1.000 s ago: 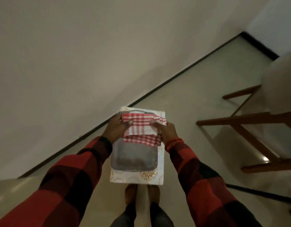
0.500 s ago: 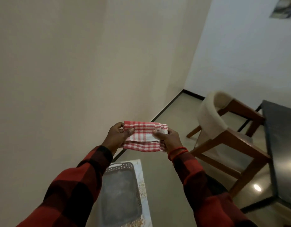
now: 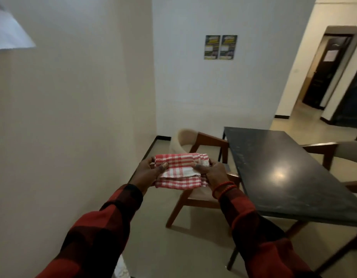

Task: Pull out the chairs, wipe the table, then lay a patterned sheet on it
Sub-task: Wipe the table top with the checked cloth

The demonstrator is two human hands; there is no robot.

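A folded red-and-white checked cloth (image 3: 180, 170) is held in front of me at chest height. My left hand (image 3: 146, 174) grips its left end and my right hand (image 3: 214, 174) grips its right end, thumbs on top. The dark glossy table (image 3: 278, 173) stands to the right of my hands, its top bare. A wooden chair with a cream seat (image 3: 195, 199) stands away from the table's left side, partly hidden behind the cloth. A second cream chair (image 3: 189, 140) stands farther back near the table's far corner.
A third chair (image 3: 342, 155) sits at the table's right side. A beige wall (image 3: 73, 127) runs close along my left. A white patterned item (image 3: 121, 267) lies on the floor by my left sleeve. An open doorway (image 3: 324, 73) is at the back right.
The view has swung up from the floor to the room. The cloth rose with both hands off the grey tray, which dropped out of sight. Table and chairs came into view.
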